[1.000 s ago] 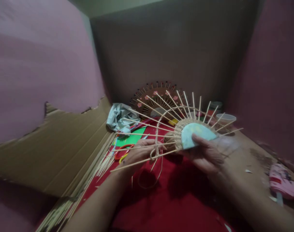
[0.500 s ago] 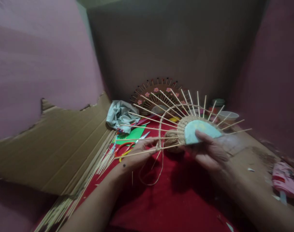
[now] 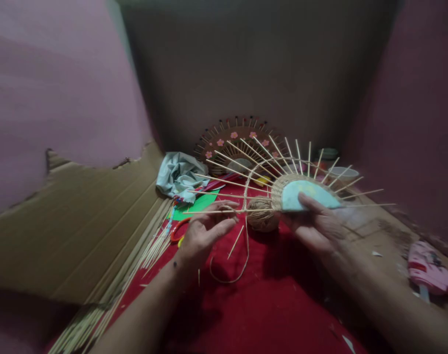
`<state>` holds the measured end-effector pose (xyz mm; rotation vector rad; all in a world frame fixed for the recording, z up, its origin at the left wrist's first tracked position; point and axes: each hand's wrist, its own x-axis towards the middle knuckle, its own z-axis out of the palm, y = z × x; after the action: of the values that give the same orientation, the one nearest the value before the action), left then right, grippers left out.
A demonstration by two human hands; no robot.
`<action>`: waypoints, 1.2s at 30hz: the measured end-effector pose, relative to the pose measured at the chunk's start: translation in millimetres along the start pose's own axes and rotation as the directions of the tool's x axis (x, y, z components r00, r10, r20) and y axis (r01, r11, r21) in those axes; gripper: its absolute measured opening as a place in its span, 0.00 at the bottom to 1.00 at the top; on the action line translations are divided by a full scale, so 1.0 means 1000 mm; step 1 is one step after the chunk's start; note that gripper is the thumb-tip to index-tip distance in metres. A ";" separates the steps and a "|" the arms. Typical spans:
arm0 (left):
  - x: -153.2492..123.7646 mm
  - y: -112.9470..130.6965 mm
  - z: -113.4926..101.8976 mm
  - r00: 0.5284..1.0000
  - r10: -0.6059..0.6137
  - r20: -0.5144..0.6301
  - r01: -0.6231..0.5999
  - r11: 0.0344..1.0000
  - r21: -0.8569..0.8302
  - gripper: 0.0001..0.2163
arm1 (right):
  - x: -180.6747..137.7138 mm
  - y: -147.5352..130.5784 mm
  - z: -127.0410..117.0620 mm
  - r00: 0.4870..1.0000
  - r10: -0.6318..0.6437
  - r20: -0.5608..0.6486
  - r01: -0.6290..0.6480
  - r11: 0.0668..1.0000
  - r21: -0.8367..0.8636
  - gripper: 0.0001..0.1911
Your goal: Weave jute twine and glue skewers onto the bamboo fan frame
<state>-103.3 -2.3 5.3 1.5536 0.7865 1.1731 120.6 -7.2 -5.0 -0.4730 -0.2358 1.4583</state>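
Observation:
A half-round frame of thin wooden sticks [image 3: 224, 179] fans out from a light blue base [image 3: 301, 195] edged with woven twine. My right hand [image 3: 320, 228] grips this base, thumb on its front face and fingers behind. Partway out, a curved band of twine [image 3: 247, 182] crosses the sticks. At the band's left end my left hand [image 3: 209, 231] is bent around the lowest stick, with a small loop of twine [image 3: 229, 208] at its fingertips; the thumb stands a little apart. A loose twine end hangs in a curve below. Behind the frame lies a twine ball [image 3: 263, 215].
A decorated stick fan [image 3: 238, 140] leans against the back wall. At left are crumpled cloth [image 3: 180, 174], green paper [image 3: 198, 205], orange-handled scissors [image 3: 178, 232], loose sticks [image 3: 155, 253] and cardboard [image 3: 80, 226]. A pink glue gun [image 3: 428, 265] and a plastic cup [image 3: 344, 172] are at right.
The stick frame has tilted slightly, its lowest left stick now nearly level. My left hand has turned, its thumb lowered away from the stick. The view has shifted a little to the right.

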 end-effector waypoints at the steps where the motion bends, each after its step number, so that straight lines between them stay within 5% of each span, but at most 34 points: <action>1: -0.001 -0.002 0.001 1.000 0.008 -0.015 -0.008 1.000 0.009 0.12 | 0.000 0.000 0.000 1.000 -0.009 0.002 0.009 1.000 0.010 0.10; 6: 0.001 -0.012 0.007 0.999 -0.041 -0.035 0.042 0.999 0.024 0.17 | -0.001 0.000 0.003 0.999 -0.040 0.025 0.039 0.999 0.019 0.14; 13: 0.007 -0.017 0.009 0.991 -0.119 -0.068 0.114 0.990 -0.077 0.09 | -0.003 0.002 0.005 1.000 -0.028 -0.011 0.027 1.000 -0.011 0.11; 18: 0.010 -0.009 -0.005 0.977 -0.211 0.016 0.207 0.937 -0.281 0.12 | -0.003 0.003 0.003 1.000 0.003 0.014 -0.003 1.000 -0.015 0.14; 26: 0.014 0.001 -0.030 0.953 -0.274 0.131 0.298 0.926 -0.232 0.06 | -0.002 0.004 -0.001 0.998 0.040 0.052 -0.038 0.999 -0.036 0.10; 36: 0.011 -0.013 -0.010 0.903 -0.352 0.247 0.398 0.901 -0.172 0.11 | -0.004 0.011 -0.005 0.994 0.101 0.053 -0.096 0.992 -0.087 0.15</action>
<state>-108.1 14.8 -3.4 1.2471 0.7481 0.7655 112.6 -11.8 -13.2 -0.5171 -0.3244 1.5640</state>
